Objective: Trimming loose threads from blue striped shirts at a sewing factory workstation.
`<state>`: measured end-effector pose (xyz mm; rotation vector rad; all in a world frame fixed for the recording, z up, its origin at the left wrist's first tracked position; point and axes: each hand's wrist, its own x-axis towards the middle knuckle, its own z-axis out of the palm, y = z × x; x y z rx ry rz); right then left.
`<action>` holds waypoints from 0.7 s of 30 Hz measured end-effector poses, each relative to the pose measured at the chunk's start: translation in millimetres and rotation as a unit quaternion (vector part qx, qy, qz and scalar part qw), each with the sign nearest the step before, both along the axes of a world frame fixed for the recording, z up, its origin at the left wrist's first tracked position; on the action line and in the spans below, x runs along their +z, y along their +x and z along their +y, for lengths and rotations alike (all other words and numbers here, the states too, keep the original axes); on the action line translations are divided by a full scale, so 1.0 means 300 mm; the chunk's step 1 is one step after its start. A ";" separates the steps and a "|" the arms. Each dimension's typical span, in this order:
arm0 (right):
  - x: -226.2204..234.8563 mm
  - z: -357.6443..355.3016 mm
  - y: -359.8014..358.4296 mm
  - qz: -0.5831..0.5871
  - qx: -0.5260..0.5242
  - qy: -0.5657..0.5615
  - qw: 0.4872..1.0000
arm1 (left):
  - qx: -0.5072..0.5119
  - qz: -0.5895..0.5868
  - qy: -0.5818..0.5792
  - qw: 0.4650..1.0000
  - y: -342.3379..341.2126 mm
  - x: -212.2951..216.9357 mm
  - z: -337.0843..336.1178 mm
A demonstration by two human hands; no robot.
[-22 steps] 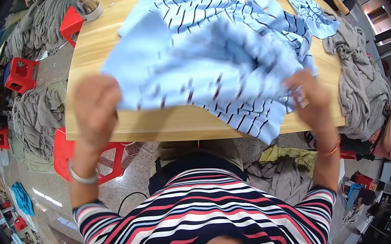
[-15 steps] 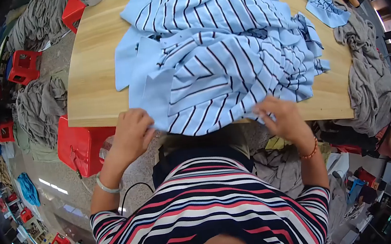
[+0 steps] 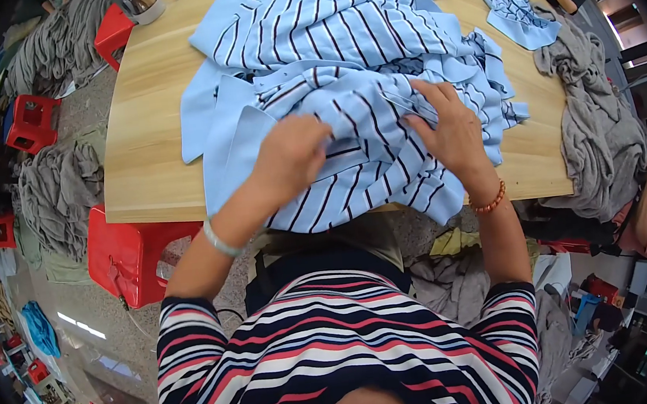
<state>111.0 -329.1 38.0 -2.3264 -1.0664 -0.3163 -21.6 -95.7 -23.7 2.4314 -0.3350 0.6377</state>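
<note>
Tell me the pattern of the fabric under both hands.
Light blue fabric with dark stripes, seen best in the head view.

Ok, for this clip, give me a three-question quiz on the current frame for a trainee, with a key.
1. True or false: the left hand and right hand are both over the striped cloth.
2. Fill in: the beaded bracelet is on the ____ wrist.
3. What colour is the stool by the near left corner of the table? A) blue B) red C) green

Key: 1. True 2. right 3. B
</note>
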 end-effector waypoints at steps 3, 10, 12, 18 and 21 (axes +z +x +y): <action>-0.074 -0.100 0.056 0.072 0.004 -0.056 0.996 | -0.043 -0.002 0.075 0.996 -0.145 0.039 -0.070; -0.132 -0.318 -0.076 0.070 -0.163 -0.109 0.978 | -0.076 0.162 -0.046 0.983 -0.172 0.002 -0.094; -0.159 -0.371 -0.083 0.094 -0.194 -0.139 0.967 | -0.011 0.178 -0.276 0.944 -0.112 0.041 -0.110; -0.106 -0.422 -0.155 0.161 -0.235 -0.241 0.928 | 0.042 0.119 -0.364 0.923 0.152 -0.012 -0.144; -0.021 -0.458 -0.186 0.321 -0.165 -0.181 0.915 | 0.021 0.190 -0.462 0.866 0.197 -0.023 -0.165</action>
